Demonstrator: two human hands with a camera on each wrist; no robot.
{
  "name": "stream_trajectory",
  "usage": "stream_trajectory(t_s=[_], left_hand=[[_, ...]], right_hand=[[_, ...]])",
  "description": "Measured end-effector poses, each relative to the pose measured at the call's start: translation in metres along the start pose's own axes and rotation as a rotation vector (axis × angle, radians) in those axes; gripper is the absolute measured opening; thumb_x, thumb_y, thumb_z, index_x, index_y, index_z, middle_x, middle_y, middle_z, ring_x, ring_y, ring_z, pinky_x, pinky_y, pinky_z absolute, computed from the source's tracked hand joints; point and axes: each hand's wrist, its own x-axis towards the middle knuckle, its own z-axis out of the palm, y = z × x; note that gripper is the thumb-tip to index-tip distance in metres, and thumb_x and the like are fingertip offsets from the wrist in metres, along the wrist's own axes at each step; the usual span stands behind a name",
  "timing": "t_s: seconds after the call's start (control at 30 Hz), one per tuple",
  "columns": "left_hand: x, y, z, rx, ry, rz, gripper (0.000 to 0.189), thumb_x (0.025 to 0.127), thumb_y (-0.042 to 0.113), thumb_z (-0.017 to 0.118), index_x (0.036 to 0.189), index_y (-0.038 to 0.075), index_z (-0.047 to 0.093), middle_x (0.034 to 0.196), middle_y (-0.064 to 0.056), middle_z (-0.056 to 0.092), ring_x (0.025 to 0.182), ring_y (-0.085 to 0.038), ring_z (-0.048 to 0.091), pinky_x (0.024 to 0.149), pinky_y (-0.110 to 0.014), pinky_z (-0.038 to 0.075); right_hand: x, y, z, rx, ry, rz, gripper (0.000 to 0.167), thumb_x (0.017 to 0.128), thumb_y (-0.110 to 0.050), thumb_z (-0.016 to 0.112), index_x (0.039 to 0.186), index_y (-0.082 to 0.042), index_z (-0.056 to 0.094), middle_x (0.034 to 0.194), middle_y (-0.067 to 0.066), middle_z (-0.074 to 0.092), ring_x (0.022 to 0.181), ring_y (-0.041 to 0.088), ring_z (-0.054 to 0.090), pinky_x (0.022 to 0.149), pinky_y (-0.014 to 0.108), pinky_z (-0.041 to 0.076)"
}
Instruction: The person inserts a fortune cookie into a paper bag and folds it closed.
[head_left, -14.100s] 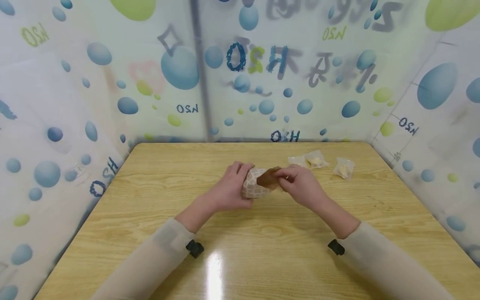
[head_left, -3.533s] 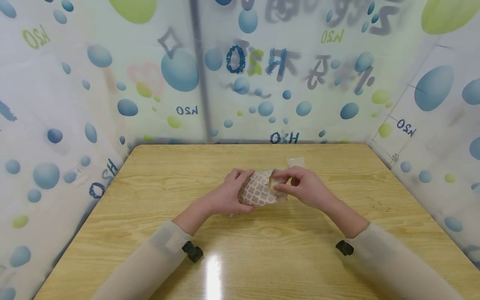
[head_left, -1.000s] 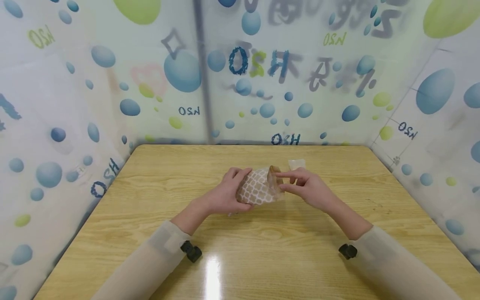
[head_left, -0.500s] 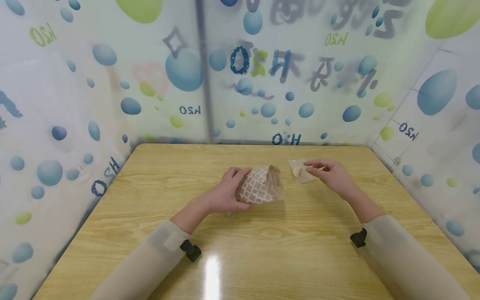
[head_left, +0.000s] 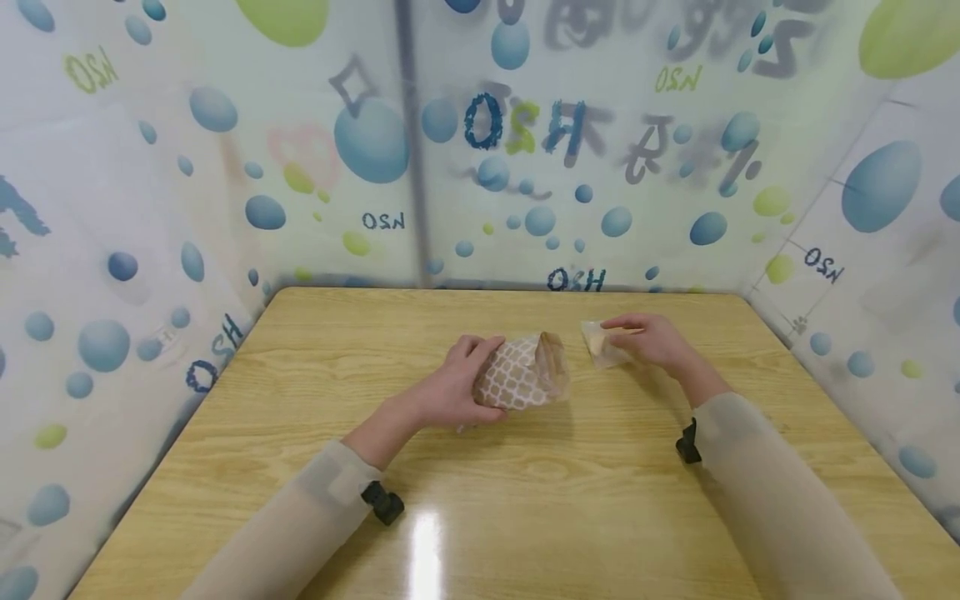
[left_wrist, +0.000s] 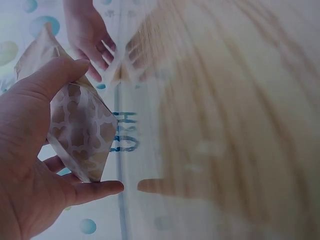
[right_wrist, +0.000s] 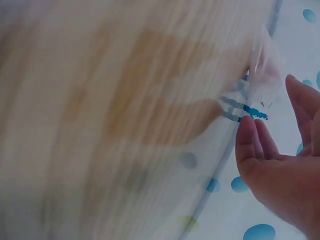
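My left hand (head_left: 453,390) grips a brown paper bag (head_left: 513,375) with a white lattice pattern, its thumb and fingers round the bag's lower end. The bag lies tilted with its open mouth facing right, and what is inside is hidden. Up close in the left wrist view, the thumb presses across the patterned paper bag (left_wrist: 82,125). Farther right, my right hand (head_left: 651,340) reaches over a small clear packet (head_left: 595,340) with something pale in it. In the right wrist view, the thumb and fingers of the right hand (right_wrist: 285,170) stand apart beside the packet (right_wrist: 266,67).
A glossy wooden table (head_left: 480,517) lies beneath both hands and mirrors them in the wrist views. Behind it and along both sides stand sheets (head_left: 480,200) printed with blue and green drops. Black wrist straps (head_left: 384,503) sit by the sleeves.
Earlier, several packets lay at the back right; one shows now. Within the last second my right hand has left the bag's mouth and moved right to this packet. The left hand keeps its hold.
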Motion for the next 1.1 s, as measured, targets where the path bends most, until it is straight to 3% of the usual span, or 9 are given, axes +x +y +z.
stream_trajectory(t_s=[0.13, 0.23, 0.4, 0.5, 0.7, 0.83, 1.1], left_hand=[[-0.001, 0.001, 0.0, 0.001, 0.005, -0.005, 0.113, 0.087, 0.034, 0.093, 0.175, 0.017, 0.023, 0.166, -0.02, 0.031, 0.149, -0.037, 0.039, 0.124, -0.057, 0.043], [-0.001, 0.002, -0.002, -0.002, 0.008, -0.006, 0.113, 0.087, 0.033, 0.093, 0.175, 0.017, 0.023, 0.166, -0.02, 0.031, 0.149, -0.037, 0.04, 0.124, -0.057, 0.043], [-0.001, 0.003, -0.003, -0.004, 0.01, -0.004, 0.113, 0.087, 0.033, 0.093, 0.175, 0.016, 0.023, 0.165, -0.02, 0.031, 0.148, -0.037, 0.04, 0.124, -0.057, 0.043], [-0.002, 0.003, -0.003, 0.001, 0.01, 0.002, 0.113, 0.088, 0.034, 0.092, 0.175, 0.015, 0.023, 0.164, -0.02, 0.031, 0.148, -0.037, 0.04, 0.124, -0.058, 0.043], [-0.002, 0.002, -0.003, 0.002, 0.005, 0.005, 0.113, 0.088, 0.033, 0.092, 0.175, 0.015, 0.023, 0.164, -0.021, 0.031, 0.148, -0.038, 0.039, 0.124, -0.058, 0.042], [-0.002, 0.002, -0.002, 0.003, 0.006, 0.006, 0.113, 0.088, 0.032, 0.092, 0.175, 0.015, 0.022, 0.164, -0.021, 0.031, 0.148, -0.038, 0.039, 0.124, -0.058, 0.042], [-0.001, 0.002, -0.001, -0.002, 0.002, 0.002, 0.113, 0.088, 0.031, 0.092, 0.175, 0.015, 0.022, 0.163, -0.021, 0.031, 0.147, -0.037, 0.039, 0.124, -0.057, 0.042]], right_hand=[[0.002, -0.004, 0.003, -0.044, -0.032, 0.014, 0.042, 0.112, -0.024, 0.065, 0.15, -0.008, 0.067, 0.166, 0.03, 0.047, 0.151, 0.052, 0.045, 0.118, 0.065, 0.045], [0.001, -0.006, 0.003, -0.048, -0.065, 0.027, 0.038, 0.112, -0.022, 0.064, 0.146, -0.006, 0.067, 0.161, 0.032, 0.051, 0.147, 0.05, 0.05, 0.115, 0.06, 0.049], [-0.004, -0.006, 0.003, -0.034, -0.126, 0.069, 0.04, 0.11, -0.022, 0.066, 0.146, -0.006, 0.065, 0.146, 0.028, 0.059, 0.119, 0.037, 0.058, 0.09, 0.039, 0.054], [-0.011, -0.005, 0.002, -0.051, -0.138, 0.066, 0.044, 0.109, -0.024, 0.068, 0.149, -0.007, 0.067, 0.14, 0.023, 0.061, 0.114, 0.032, 0.055, 0.088, 0.034, 0.052], [-0.032, -0.005, 0.002, -0.053, -0.091, 0.001, 0.053, 0.108, -0.033, 0.071, 0.153, -0.004, 0.063, 0.139, 0.022, 0.063, 0.117, 0.034, 0.057, 0.089, 0.037, 0.052], [-0.045, -0.01, 0.003, 0.017, -0.037, -0.035, 0.058, 0.108, -0.035, 0.072, 0.156, -0.004, 0.06, 0.136, 0.021, 0.064, 0.117, 0.031, 0.065, 0.087, 0.036, 0.059], [-0.071, -0.032, 0.002, 0.128, 0.021, -0.102, 0.056, 0.106, -0.032, 0.075, 0.157, -0.014, 0.058, 0.126, 0.017, 0.065, 0.103, 0.02, 0.072, 0.083, 0.035, 0.062]])
